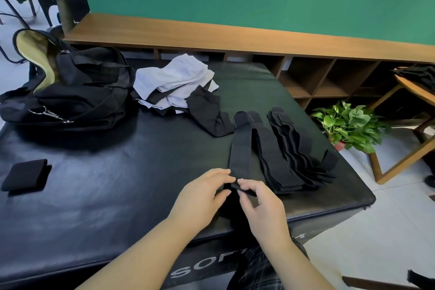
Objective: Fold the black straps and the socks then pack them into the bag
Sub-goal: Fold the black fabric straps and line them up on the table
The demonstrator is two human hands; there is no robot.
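A long black perforated strap (241, 148) lies lengthwise on the black padded table (117, 195). My left hand (202, 198) and my right hand (261, 205) both pinch its near end at the table's front. A pile of several more black straps (296, 153) lies just right of it. One folded black strap (26, 178) rests at the left edge. A heap of white and black socks (176, 82) sits at the back, with a black sock (209, 113) at its right. The open black bag (70, 92) stands at the back left.
A wooden shelf unit (317, 77) runs behind the table under a green wall. A potted green plant (350, 125) stands on the floor at the right, beside a wooden table (419, 96). Chairs stand at the far left.
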